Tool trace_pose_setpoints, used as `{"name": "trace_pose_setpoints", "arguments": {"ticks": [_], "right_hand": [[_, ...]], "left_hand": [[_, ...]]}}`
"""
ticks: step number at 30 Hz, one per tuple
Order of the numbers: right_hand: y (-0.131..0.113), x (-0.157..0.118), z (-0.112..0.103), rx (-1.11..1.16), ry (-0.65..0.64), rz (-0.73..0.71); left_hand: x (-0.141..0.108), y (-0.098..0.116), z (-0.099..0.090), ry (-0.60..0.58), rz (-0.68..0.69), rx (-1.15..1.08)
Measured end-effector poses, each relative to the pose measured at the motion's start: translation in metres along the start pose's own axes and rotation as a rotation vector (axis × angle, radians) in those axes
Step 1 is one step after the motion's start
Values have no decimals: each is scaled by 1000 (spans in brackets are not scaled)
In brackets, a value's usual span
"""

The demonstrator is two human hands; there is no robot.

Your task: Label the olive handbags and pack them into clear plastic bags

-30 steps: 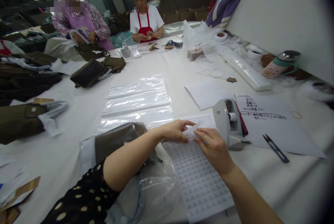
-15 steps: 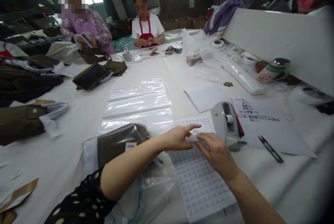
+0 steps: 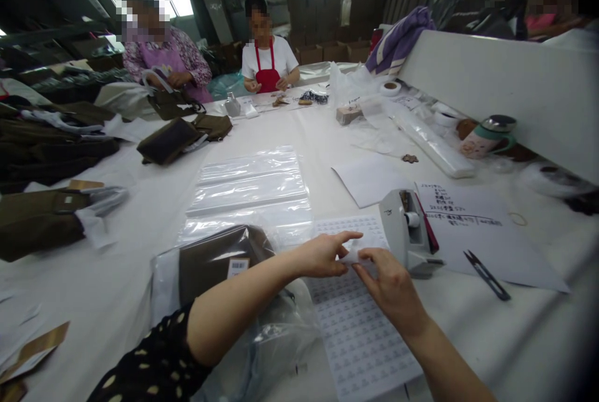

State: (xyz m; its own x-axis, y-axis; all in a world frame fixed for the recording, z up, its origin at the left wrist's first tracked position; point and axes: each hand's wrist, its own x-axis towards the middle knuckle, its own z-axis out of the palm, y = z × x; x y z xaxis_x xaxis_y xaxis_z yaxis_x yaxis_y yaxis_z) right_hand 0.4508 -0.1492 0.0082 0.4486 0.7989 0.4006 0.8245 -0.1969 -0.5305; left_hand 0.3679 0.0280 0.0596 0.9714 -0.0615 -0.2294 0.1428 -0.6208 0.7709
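A long white sheet of small printed labels [image 3: 365, 333] lies on the table under both hands. My left hand [image 3: 322, 255] has its index finger stretched out and its thumb below, closed on a curled-up white part of this label sheet. Close beside it, the fingertips of my right hand [image 3: 388, 283] pinch together at the edge of the curled part; what is between them is too small to make out. Under my left forearm is a dark olive bag [image 3: 206, 264] in a clear plastic sleeve, with a barcode tag [image 3: 238, 266] on it.
A grey tape dispenser [image 3: 407, 227] stands right of the hands, near thread snips [image 3: 486, 274] and a handwritten paper [image 3: 458, 240]. Clear plastic bags [image 3: 248, 183] lie ahead. More olive bags [image 3: 42, 221] are at left. Two people work across the table; a mug [image 3: 489, 137] stands at right.
My right fingertips have drawn slightly right and away from the left ones. The view has tilted up a little. Across the table, the hands of the person in the red apron have moved apart.
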Motion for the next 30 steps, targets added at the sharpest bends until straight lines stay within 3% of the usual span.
{"name": "trace_pose_setpoints", "arguments": {"ticks": [5, 13, 18, 20, 22, 25, 27, 30], "right_hand": [[-5, -1, -2, -18, -29, -40], [-9, -3, -1, -26, -55, 20], [-11, -9, -1, 1, 21, -14], [-14, -11, -3, 61, 56, 12], [-21, -11, -5, 212, 68, 167], [-34, -5, -6, 580, -3, 522], [-46, 2, -5, 725, -88, 636], [-67, 20, 3, 690, -220, 586]], "left_hand": [[-2, 0, 4, 11, -18, 1], [-3, -1, 10, 6, -15, 26], [1, -2, 7, -46, -41, -111], [6, -5, 0, -32, -92, -34], [7, -6, -11, 81, -157, 131], [-14, 2, -26, 398, -120, 365], [-50, 11, -29, 542, 34, 432], [-124, 25, -12, 660, 256, 474]]}}
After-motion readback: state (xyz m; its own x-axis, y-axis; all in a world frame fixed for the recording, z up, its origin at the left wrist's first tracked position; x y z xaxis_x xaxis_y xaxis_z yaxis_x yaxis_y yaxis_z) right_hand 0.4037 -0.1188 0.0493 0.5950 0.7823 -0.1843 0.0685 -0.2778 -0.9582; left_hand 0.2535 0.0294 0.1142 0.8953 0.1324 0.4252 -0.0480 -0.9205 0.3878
